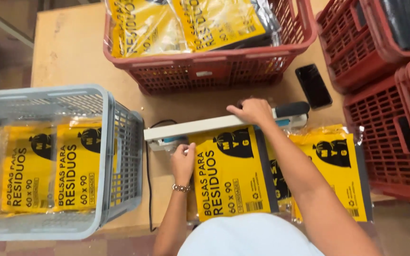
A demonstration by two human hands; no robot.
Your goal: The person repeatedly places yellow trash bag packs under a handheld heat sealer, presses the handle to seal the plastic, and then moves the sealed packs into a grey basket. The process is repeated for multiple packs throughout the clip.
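The work in hand looks like the sealing step: the right hand [254, 111] lies flat, fingers spread, on the pale arm of a heat sealer [224, 124] and seems to press it down, while the left hand [182, 162] pinches the upper left corner of a yellow bag packet [231, 173] whose top edge is tucked under that arm. The packet lies flat on the wooden worktop [72, 47], directly in front of the person, wrapped in clear film with a black strip down its right side, a black bag-shaped figure near the top and black lettering running lengthwise. As a judgement, the next move calls for holding the film taut and square under the arm so the seam runs straight, then lifting the arm with the black grip at its right end before sliding the packet out. A second yellow packet [335, 166] lies just beside and partly under the first, to the right. A grey crate [119, 156] at the left holds like packets laid flat; a red crate [214, 66] behind the sealer holds more, crumpled in glossy film. More red crates [380, 123] stand stacked at the right, and a dark phone [313, 86] lies face up near the sealer's grip.
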